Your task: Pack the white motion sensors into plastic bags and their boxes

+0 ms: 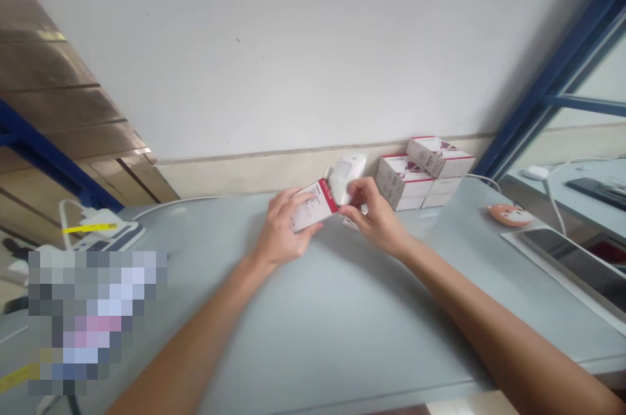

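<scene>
My left hand (285, 227) is wrapped round a small white cardboard box (314, 207) with a red band and fine print, held tilted above the table. Between the fingers of my right hand (374, 216) is a white plastic device (345, 179) with a rounded body. The device touches or nearly touches the box's red end; whether part of it sits inside the box I cannot tell. Under my right hand a small white item (351, 222) lies on the table, mostly hidden.
Several white-and-red boxes (403, 183) are stacked against the wall at the right. An orange mouse (509, 214) and a dark flat panel (572, 265) lie on the grey-blue table (313, 337). A power strip (112, 235) with cables is at the left, beside a blurred-out patch.
</scene>
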